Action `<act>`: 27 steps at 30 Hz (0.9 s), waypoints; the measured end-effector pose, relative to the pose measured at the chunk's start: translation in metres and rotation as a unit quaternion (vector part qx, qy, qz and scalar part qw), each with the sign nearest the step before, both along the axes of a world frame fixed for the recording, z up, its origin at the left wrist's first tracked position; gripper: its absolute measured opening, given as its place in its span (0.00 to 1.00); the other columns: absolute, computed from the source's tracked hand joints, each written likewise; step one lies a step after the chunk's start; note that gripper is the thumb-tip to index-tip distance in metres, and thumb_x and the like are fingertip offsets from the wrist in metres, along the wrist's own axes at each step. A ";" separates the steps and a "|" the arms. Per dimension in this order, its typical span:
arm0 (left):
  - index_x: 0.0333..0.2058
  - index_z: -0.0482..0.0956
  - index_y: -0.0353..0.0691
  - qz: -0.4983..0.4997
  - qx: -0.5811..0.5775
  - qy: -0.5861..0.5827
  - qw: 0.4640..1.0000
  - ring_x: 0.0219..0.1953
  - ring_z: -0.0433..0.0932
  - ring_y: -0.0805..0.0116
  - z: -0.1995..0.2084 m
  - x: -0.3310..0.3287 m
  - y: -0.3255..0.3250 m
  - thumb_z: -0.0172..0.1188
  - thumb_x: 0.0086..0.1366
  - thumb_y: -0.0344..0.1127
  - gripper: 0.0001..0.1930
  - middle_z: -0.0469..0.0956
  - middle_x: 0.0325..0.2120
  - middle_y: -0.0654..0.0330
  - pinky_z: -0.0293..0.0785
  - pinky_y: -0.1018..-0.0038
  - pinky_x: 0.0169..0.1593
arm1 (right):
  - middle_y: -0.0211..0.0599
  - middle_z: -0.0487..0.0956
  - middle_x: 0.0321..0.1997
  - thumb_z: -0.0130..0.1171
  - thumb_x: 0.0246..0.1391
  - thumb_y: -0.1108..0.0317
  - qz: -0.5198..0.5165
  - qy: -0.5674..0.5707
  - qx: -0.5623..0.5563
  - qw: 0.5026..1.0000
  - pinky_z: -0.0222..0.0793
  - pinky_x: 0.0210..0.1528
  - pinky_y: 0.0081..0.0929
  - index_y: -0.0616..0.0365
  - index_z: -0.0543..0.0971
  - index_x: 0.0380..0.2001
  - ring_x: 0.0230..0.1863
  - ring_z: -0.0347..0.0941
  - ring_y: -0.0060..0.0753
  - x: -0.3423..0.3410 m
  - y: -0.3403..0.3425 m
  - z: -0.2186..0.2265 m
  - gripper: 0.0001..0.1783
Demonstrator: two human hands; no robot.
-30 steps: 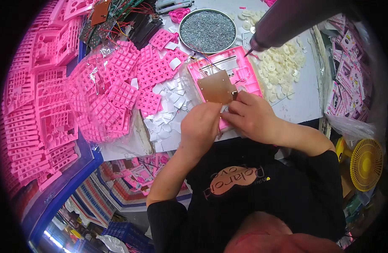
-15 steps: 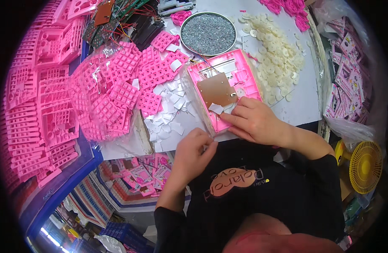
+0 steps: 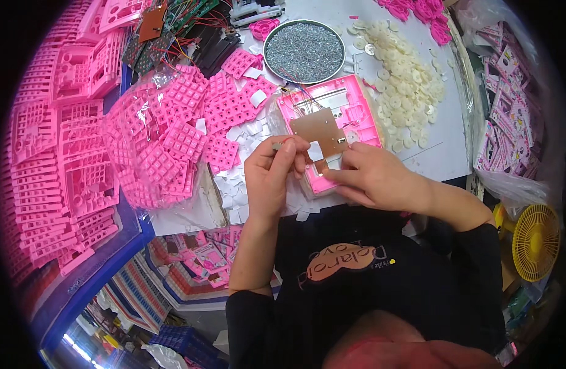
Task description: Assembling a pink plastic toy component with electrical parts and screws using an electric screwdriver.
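An open pink plastic casing (image 3: 364,98) lies in front of me, with thin wires and a brown circuit board (image 3: 317,126) inside. My left hand (image 3: 272,172) is raised at its left edge, thumb and fingers pinched on a small greyish piece that I cannot make out. At the casing's near end, a small brown board (image 3: 321,166) shows between the hands. A white paper piece (image 3: 315,149) stands beside it, close to my left fingertips. My right hand (image 3: 375,175) rests on the casing's near right corner, closed, with its fingertips at the small board.
A round tin of small metal screws (image 3: 304,52) stands behind the casing. Cream plastic discs (image 3: 406,92) are heaped to the right. Pink button pads (image 3: 166,141), white paper pieces (image 3: 234,190) and stacked pink casings (image 3: 80,147) lie left. A yellow fan (image 3: 535,243) is at right.
My left hand has moved up and forward to the casing and now pinches a small piece. The white paper has shifted upward; the small brown board now shows below it. My right hand stays nearly still.
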State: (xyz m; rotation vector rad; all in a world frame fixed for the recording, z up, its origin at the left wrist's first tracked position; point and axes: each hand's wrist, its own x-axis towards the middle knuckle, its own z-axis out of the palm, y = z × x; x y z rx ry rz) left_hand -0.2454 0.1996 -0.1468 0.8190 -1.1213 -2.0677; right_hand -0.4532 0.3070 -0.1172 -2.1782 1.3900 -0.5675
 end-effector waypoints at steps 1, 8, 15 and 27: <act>0.44 0.77 0.26 0.006 -0.015 -0.012 1.000 0.29 0.74 0.74 0.001 0.001 0.002 0.52 0.74 0.32 0.12 0.81 0.38 0.53 0.69 0.79 0.33 | 0.34 0.72 0.33 0.69 0.49 0.62 -0.014 -0.001 -0.013 1.000 0.68 0.38 0.37 0.55 0.79 0.54 0.36 0.69 0.39 0.001 0.003 -0.007 0.27; 0.48 0.77 0.24 0.015 0.000 -0.021 1.000 0.31 0.74 0.74 0.003 0.013 0.009 0.53 0.72 0.31 0.14 0.81 0.42 0.53 0.70 0.78 0.36 | 0.33 0.73 0.32 0.67 0.51 0.64 -0.035 0.030 -0.044 0.998 0.70 0.35 0.36 0.54 0.80 0.50 0.36 0.72 0.38 0.007 0.002 -0.005 0.21; 0.49 0.78 0.23 -0.013 -0.012 0.014 1.000 0.33 0.74 0.73 0.007 0.014 0.011 0.51 0.73 0.35 0.18 0.81 0.44 0.51 0.71 0.77 0.38 | 0.30 0.76 0.34 0.63 0.47 0.63 -0.126 0.087 -0.138 0.979 0.70 0.37 0.36 0.51 0.80 0.38 0.40 0.74 0.39 0.018 -0.041 -0.009 0.13; 0.41 0.80 0.30 0.023 -0.107 -0.069 0.992 0.38 0.75 0.77 0.001 0.014 0.018 0.57 0.67 0.21 0.06 0.78 0.40 0.61 0.72 0.79 0.45 | 0.32 0.75 0.39 0.68 0.48 0.53 0.048 0.072 -0.022 0.996 0.64 0.47 0.41 0.51 0.80 0.46 0.44 0.70 0.42 -0.016 -0.005 0.034 0.23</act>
